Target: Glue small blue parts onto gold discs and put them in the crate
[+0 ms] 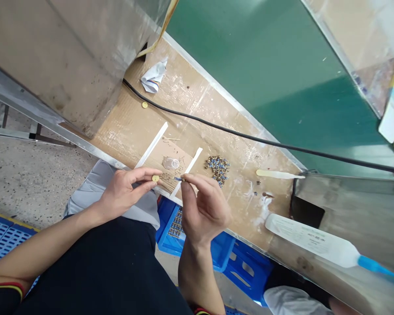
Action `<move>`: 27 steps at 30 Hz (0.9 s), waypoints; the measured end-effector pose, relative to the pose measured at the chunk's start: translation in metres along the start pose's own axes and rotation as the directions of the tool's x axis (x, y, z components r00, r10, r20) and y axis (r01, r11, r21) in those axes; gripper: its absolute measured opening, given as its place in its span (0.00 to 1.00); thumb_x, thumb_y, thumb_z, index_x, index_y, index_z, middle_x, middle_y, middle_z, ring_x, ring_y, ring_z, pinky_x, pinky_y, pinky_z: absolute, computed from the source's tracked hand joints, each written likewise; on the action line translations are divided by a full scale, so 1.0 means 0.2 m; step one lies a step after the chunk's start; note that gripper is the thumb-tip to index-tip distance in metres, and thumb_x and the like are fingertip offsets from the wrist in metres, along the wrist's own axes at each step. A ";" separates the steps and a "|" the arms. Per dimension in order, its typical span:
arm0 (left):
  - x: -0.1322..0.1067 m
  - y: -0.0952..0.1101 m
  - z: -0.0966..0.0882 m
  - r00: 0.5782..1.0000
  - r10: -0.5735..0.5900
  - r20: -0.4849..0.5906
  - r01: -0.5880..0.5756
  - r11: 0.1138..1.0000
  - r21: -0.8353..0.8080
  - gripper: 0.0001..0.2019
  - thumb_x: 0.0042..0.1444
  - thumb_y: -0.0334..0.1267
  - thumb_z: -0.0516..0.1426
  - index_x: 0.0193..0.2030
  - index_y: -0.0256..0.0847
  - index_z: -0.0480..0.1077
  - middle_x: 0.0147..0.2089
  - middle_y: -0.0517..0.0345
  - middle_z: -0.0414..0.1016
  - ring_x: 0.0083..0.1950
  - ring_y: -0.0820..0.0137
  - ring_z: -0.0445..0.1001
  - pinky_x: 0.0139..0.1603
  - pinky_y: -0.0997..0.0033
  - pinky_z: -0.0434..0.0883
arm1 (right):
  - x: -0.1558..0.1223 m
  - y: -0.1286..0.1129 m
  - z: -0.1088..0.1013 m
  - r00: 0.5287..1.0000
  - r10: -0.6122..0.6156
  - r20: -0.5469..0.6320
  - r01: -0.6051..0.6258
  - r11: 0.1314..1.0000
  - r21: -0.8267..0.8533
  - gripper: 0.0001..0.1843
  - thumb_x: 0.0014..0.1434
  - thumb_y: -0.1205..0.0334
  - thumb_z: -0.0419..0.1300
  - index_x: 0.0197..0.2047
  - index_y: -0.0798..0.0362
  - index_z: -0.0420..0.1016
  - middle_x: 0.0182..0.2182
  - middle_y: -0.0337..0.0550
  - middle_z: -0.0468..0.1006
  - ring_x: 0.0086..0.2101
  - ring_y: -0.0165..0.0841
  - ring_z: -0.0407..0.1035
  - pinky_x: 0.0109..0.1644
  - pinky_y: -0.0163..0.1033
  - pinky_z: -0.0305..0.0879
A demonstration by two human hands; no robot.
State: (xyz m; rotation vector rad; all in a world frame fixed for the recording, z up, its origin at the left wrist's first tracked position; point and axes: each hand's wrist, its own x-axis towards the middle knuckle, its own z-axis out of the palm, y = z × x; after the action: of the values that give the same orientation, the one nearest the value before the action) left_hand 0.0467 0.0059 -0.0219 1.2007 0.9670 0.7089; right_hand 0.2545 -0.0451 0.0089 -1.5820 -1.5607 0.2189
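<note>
Between the thumb and fingers of my left hand [128, 189] is a small round yellow disc [155, 178]. My right hand [203, 203] pinches a tiny part with a blue end [178, 179], its other end hidden by the fingertips. The two hands are a short way apart over the bench's front edge. Just beyond them, many tiny dark pieces lie scattered around a small clear plastic cup [171, 163], between two strips of white tape [155, 142]. To the right of the tape sits a pile of small blue and brass-coloured parts [217, 168].
A black cable [216, 127] crosses the bench. A white bottle with a blue nozzle [315, 240] lies at the right, near a pale stick [277, 174]. Crumpled cloth [154, 77] and another yellow disc [145, 105] lie farther back. Below the edge, a blue bin [225, 250] holds rows of parts.
</note>
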 end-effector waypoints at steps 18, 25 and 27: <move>-0.04 0.06 0.02 0.986 0.159 0.049 -0.163 0.979 0.124 0.16 0.79 0.36 0.63 0.69 0.47 0.82 0.62 0.57 0.91 0.62 0.64 0.90 0.65 0.70 0.85 | -0.01 -0.06 0.02 0.982 -0.166 0.091 0.160 0.985 0.070 0.23 0.68 0.81 0.71 0.57 0.45 0.87 0.48 0.42 0.90 0.46 0.37 0.86 0.50 0.45 0.84; -0.05 0.06 0.02 0.987 0.148 0.059 -0.153 0.984 0.094 0.17 0.79 0.35 0.62 0.70 0.45 0.81 0.60 0.56 0.91 0.63 0.62 0.90 0.66 0.67 0.86 | 0.00 -0.06 0.02 0.980 -0.170 0.104 0.164 0.984 0.064 0.21 0.69 0.80 0.69 0.56 0.44 0.87 0.47 0.41 0.90 0.45 0.37 0.86 0.49 0.46 0.85; -0.05 0.07 0.02 0.988 0.143 0.061 -0.148 0.985 0.093 0.17 0.79 0.34 0.62 0.70 0.45 0.81 0.60 0.56 0.91 0.63 0.63 0.90 0.66 0.67 0.85 | 0.00 -0.06 0.02 0.978 -0.182 0.106 0.175 0.982 0.065 0.22 0.68 0.81 0.70 0.56 0.45 0.87 0.47 0.41 0.90 0.45 0.37 0.86 0.49 0.46 0.85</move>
State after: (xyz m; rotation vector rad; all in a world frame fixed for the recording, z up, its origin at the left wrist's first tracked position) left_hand 0.0469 -0.0022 -0.0063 1.3807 0.8835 0.7476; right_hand 0.2422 -0.0461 0.0146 -1.3974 -1.7579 0.2530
